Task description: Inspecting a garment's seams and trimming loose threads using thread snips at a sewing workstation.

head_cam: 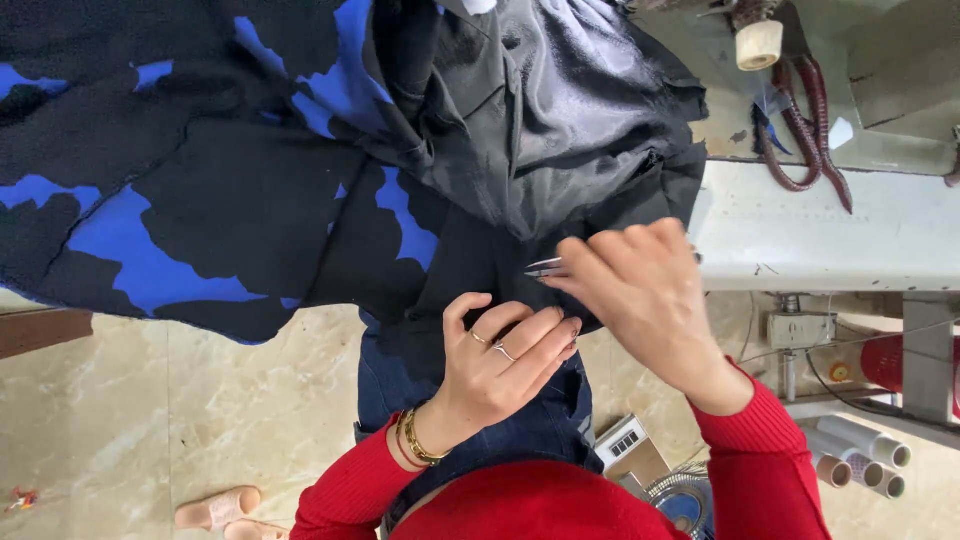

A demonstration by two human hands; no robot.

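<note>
A: What do the hands hold at this moment?

B: The right hand (640, 285) is closed around small metal snips (545, 268); only the pointed silver tips come out past the fingers, and they point to the left, just over the dark cloth. The left hand (500, 355) is half closed; its fingers are curled and press on a fold of the garment (230, 200), with the thumb lifted up; it wears two rings and gold bangles on the wrist.

A: Where is the garment?

B: It is a big piece of black cloth with bright blue patches; it spreads over the upper left part of the view and hangs down over the person's lap, above the blue jeans (400, 395); a shiny black lining (580, 110) is bunched at the top middle. The two hands meet at its lower edge, near the middle of the view, close to each other.

A: And around it?

B: At the right there is a pale grey worktop (820, 235) with a sewing machine; dark red cords (800, 130) hang there beside a cream spool (758, 44). Lower right, some cardboard tubes (865, 455) lie on the beige marble floor (200, 420); lower left, pink slippers (215, 508) are on the same floor. The sleeves are red.
</note>
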